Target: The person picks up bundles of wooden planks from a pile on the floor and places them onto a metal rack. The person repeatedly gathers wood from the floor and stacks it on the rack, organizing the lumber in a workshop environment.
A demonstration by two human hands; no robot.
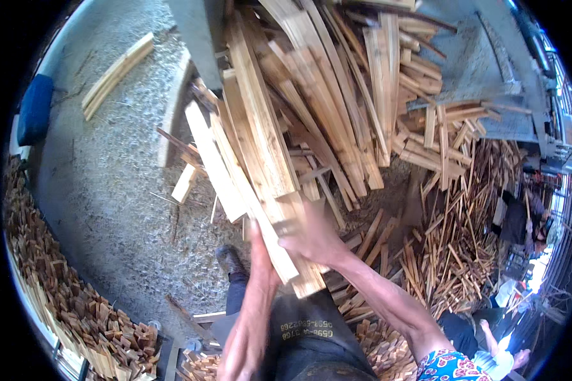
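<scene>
Presently, both bare hands grip pale boards at their near ends, above the lap.

Left hand is closed against the left edge of the pale boards, thumb uppermost, the fingers mostly hidden by wood; right hand is motion-blurred, curled onto the same boards from the right, and how tightly it closes cannot be told. The boards lie lengthwise away from the body, near ends over the dark apron, far portions reaching up beside the large board pile. Two or more loose strips lie well apart on the concrete floor at left; stacked short blocks line the lower left; a heap of thin sticks stands at right.
</scene>
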